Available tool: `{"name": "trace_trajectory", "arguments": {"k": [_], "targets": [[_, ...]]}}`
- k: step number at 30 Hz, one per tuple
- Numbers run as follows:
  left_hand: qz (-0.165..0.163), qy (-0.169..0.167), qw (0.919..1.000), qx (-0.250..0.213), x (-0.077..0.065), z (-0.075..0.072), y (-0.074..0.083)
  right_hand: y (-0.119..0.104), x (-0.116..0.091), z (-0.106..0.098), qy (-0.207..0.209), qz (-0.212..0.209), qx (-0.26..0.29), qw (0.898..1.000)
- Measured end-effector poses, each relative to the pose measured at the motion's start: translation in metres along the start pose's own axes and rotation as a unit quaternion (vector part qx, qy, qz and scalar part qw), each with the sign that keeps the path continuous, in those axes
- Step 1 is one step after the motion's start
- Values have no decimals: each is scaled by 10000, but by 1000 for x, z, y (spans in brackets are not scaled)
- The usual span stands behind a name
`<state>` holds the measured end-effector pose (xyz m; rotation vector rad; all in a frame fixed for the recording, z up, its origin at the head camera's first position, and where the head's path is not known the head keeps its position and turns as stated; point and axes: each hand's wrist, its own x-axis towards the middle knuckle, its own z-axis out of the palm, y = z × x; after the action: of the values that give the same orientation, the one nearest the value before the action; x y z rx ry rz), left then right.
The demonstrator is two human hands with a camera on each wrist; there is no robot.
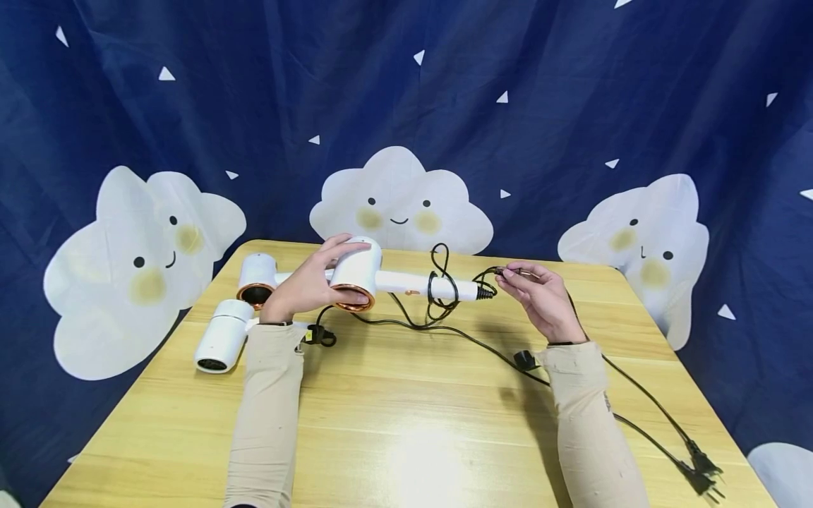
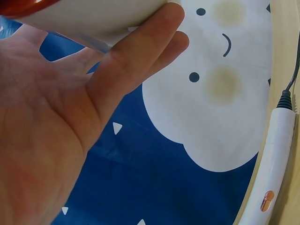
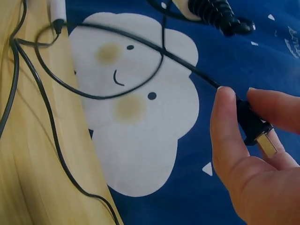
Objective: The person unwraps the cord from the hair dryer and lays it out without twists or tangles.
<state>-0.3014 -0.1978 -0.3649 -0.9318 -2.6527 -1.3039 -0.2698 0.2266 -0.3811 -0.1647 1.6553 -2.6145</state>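
Observation:
My left hand (image 1: 308, 282) grips a white hair dryer (image 1: 358, 262) by its barrel, above the table. Its copper-rimmed end faces down toward me, and its handle points right. In the left wrist view, fingers and thumb spread around the white barrel (image 2: 98, 21). A thin black cord (image 1: 455, 289) loops loosely around the handle. To the right of the handle's end, my right hand (image 1: 540, 300) pinches the cord's black plug (image 3: 247, 117) between thumb and fingers. One flat metal prong shows below the fingertips in the right wrist view.
Two more white hair dryers, one copper-rimmed (image 1: 257, 269) and one with a dark grille (image 1: 222, 339), lie at the left of the wooden table (image 1: 368, 409). Black cords (image 1: 470, 339) run rightward to two plugs (image 1: 701, 462) near the right edge. A blue cloud-patterned curtain (image 1: 533, 141) hangs behind.

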Motion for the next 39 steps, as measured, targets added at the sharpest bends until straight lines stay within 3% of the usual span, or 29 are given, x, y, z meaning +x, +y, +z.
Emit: {"name": "trace_trajectory", "arguments": {"k": [8, 23, 27, 33, 39], "targets": [[-8, -85, 9999, -81, 3, 4, 1, -1, -1, 9, -176, -484, 577, 9970], [-194, -316, 9993, -58, 7, 12, -3, -11, -17, 44, -626, -1474, 1308, 9784], [-216, -311, 9993, -36, 7, 13, -3, -15, -24, 51, -988, -1583, 1485, 9712], [-293, -279, 9992, -10, 8, 14, -4, -21, -39, 66, -2020, -1553, 1844, 9492], [-228, -177, 9996, 12, 11, 15, -4, -18, -51, 89, -2812, -1534, 1530, 9349]]}}
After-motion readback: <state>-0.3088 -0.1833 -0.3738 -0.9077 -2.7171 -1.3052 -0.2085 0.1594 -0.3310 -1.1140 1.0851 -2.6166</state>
